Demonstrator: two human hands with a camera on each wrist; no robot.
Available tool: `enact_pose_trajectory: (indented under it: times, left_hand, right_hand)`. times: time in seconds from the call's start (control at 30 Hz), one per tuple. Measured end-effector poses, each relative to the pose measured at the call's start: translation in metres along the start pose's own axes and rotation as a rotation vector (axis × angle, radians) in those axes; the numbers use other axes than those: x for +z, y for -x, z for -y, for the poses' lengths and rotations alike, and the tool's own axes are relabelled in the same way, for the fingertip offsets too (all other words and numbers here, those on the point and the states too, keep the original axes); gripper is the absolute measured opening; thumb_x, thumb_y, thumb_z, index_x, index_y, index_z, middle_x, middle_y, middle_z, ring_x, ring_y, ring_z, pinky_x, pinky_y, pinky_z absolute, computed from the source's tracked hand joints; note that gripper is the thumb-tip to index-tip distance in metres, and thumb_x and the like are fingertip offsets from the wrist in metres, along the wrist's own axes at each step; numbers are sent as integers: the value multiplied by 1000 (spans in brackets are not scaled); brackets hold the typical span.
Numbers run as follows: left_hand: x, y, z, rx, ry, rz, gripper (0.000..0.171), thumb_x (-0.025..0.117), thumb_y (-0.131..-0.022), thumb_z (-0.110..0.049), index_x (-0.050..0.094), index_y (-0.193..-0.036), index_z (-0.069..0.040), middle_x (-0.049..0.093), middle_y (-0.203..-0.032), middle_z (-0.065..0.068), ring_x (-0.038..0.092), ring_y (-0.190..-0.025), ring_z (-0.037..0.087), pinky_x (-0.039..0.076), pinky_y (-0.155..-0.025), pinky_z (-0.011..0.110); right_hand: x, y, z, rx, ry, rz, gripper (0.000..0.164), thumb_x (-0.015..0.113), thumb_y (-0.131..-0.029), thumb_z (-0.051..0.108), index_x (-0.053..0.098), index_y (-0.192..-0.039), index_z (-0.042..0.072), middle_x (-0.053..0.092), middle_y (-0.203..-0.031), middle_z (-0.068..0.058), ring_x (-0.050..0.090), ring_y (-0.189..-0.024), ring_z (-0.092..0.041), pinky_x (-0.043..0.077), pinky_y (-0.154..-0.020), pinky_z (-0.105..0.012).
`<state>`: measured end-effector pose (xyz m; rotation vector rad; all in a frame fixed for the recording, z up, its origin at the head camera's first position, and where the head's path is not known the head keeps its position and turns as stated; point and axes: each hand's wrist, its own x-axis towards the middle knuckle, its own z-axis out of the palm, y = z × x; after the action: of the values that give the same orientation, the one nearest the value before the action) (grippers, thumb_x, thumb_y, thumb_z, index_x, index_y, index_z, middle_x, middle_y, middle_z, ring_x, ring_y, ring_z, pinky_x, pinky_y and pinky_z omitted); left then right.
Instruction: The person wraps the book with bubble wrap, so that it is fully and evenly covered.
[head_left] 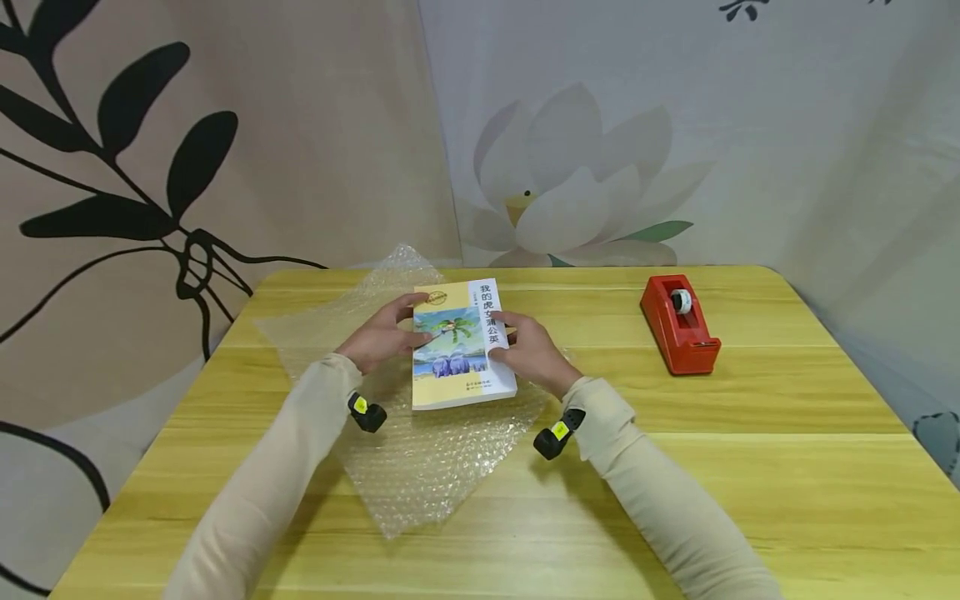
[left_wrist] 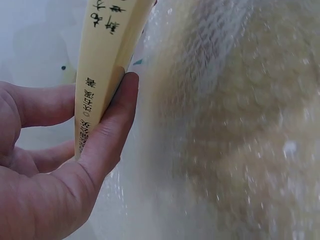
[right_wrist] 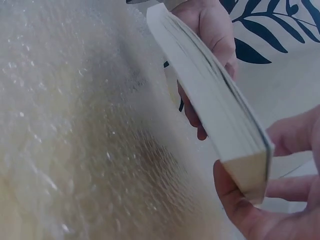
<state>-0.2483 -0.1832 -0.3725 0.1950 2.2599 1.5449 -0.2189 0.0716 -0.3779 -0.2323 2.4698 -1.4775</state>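
Note:
Both hands hold a paperback book (head_left: 450, 342) by its long sides, above a sheet of bubble wrap (head_left: 435, 467). Its cover is yellow and white with a palm-tree picture. My left hand (head_left: 382, 333) grips the spine side, thumb on the front cover; in the left wrist view the printed spine of the book (left_wrist: 107, 65) lies between thumb and fingers. On the opposite edge, my right hand (head_left: 536, 350) pinches the book between thumb and fingers. The right wrist view shows the page edges of the book (right_wrist: 210, 85) and the bubble wrap (right_wrist: 75, 125) beneath.
A red tape dispenser (head_left: 681, 327) with a roll of tape stands at the right of the wooden table (head_left: 750, 500). Behind the table's far edge hangs a printed cloth backdrop (head_left: 337, 125). The bubble wrap lies diagonally, its far corner near the back edge.

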Motion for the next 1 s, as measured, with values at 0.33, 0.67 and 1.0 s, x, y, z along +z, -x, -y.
enact_pose_trajectory:
  times: [0.33,0.67,1.0]
  left_hand:
    - [-13,12,9,-13,-23,-20,79,63,-98,-10,18,-162,-22,19,-165,20,56,-86,14,50,-77,33]
    - [-24,21,23,-25,-87,-57,78,62,-99,-10,16,-162,-17,15,-165,24,59,-83,11,54,-81,32]
    - [-31,27,27,-31,-153,-89,76,60,-100,-12,16,-162,-14,16,-165,25,63,-115,32,55,-92,39]
  right_hand:
    - [14,-1,2,-30,-52,92,73,67,-92,3,34,-157,10,60,-127,-20,64,-107,-29,59,-74,-30]
    - [31,-6,7,-50,-45,150,78,63,-86,-5,33,-157,8,60,-134,-20,64,-112,-30,58,-78,-31]
    - [46,-10,13,-67,-35,154,78,63,-84,-7,34,-156,4,60,-136,-22,65,-115,-33,60,-82,-32]
